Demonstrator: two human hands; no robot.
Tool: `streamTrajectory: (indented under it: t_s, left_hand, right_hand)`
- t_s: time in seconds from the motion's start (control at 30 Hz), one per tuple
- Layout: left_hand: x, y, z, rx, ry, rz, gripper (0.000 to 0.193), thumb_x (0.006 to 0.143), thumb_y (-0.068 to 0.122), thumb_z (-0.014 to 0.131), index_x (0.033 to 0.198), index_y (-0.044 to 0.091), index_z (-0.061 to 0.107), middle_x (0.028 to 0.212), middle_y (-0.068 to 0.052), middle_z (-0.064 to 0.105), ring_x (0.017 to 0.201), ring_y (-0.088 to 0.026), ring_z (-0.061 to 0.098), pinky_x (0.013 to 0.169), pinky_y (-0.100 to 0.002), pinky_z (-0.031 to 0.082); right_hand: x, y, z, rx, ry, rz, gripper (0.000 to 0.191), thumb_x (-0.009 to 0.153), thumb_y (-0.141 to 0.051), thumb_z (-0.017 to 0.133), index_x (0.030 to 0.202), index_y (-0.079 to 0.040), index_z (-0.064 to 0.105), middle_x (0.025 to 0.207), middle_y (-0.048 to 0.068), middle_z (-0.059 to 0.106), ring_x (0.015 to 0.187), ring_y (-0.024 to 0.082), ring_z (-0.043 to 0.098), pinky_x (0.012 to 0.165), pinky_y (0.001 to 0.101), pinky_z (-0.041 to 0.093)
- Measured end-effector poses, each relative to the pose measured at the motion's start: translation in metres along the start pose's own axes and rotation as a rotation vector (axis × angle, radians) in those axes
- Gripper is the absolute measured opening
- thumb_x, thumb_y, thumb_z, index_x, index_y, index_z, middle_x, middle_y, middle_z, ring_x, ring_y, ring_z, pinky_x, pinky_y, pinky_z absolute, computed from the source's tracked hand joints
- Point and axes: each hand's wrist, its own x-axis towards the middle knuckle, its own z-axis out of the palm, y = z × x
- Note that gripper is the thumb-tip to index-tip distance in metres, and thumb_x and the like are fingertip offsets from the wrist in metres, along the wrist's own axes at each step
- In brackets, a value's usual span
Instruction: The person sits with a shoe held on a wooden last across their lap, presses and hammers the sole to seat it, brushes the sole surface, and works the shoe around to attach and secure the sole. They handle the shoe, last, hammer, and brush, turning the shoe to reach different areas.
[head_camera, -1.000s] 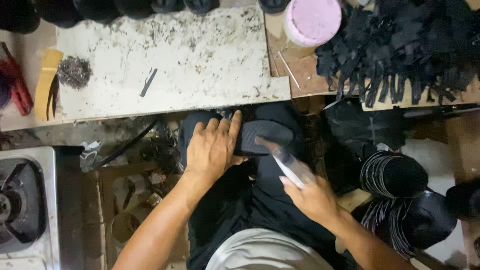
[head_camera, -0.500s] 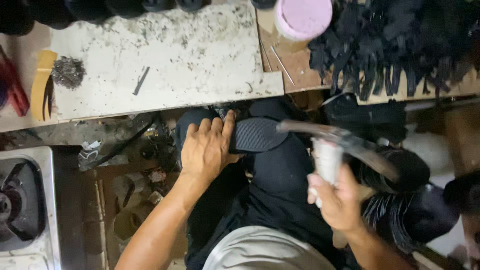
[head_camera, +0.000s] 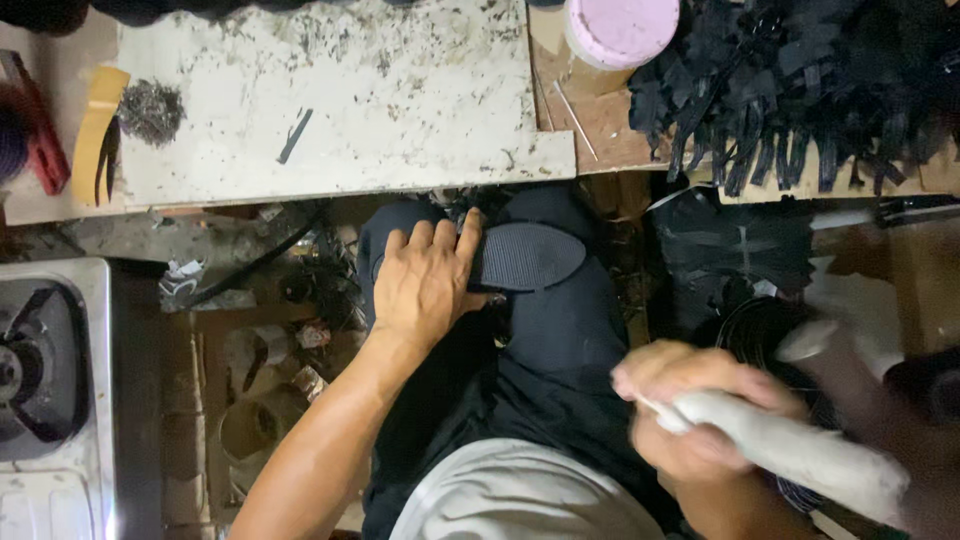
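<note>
Right hand: your right hand (head_camera: 690, 410) is nearest you, closed around a whitish, cloth-wrapped handle (head_camera: 790, 450), which blurs out toward the lower right.
Left hand: your left hand (head_camera: 425, 285) lies flat with fingers spread, pressing down the near end of a black ribbed sole piece (head_camera: 525, 255); it is not closed around it.
Sole piece: it rests on your dark-clothed lap (head_camera: 560, 330), just below the near edge of the workbench, its rounded end pointing right.
Hands: they are well apart, the right one lower and to the right of the sole.
Beside your lap: stacked black round pieces (head_camera: 760, 330) sit at the right; a gas stove (head_camera: 50, 380) is at the lower left.
Workbench: a speckled white slab (head_camera: 340, 100) covers its middle, with a small dark strip (head_camera: 295, 135) lying on it.
Left end: a wad of steel wool (head_camera: 150, 110) lies beside a yellow tool (head_camera: 95, 135).
Far edge: a pink-lidded tub (head_camera: 620, 30) stands there; its lid hides what is inside.
Far right corner: a heap of black straps (head_camera: 800, 90) lies loose.
</note>
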Motion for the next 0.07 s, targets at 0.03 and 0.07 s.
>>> streamTrajectory:
  t_s: [0.03, 0.07]
  left_hand:
    - [-0.002, 0.001, 0.001, 0.018, 0.017, 0.001, 0.109, 0.059, 0.055, 0.087, 0.149, 0.009, 0.044, 0.102, -0.007, 0.062, 0.096, -0.026, 0.059, 0.080, -0.042, 0.045]
    - [-0.001, 0.000, 0.000, 0.043, 0.044, 0.000, 0.110, 0.059, 0.055, 0.087, 0.149, 0.009, 0.044, 0.102, -0.006, 0.062, 0.097, -0.026, 0.059, 0.081, -0.042, 0.044]
  right_hand:
    - [-0.002, 0.022, -0.004, -0.351, -0.078, 0.019, 0.007, 0.100, -0.014, 0.061, 0.104, -0.008, 0.060, 0.086, 0.008, 0.066, 0.074, 0.023, 0.065, 0.069, 0.0371, 0.058]
    - [-0.001, 0.042, -0.009, -0.700, -0.157, 0.024, 0.004, 0.106, -0.012, 0.055, 0.103, -0.015, 0.056, 0.086, 0.002, 0.069, 0.074, 0.019, 0.069, 0.071, 0.0354, 0.063]
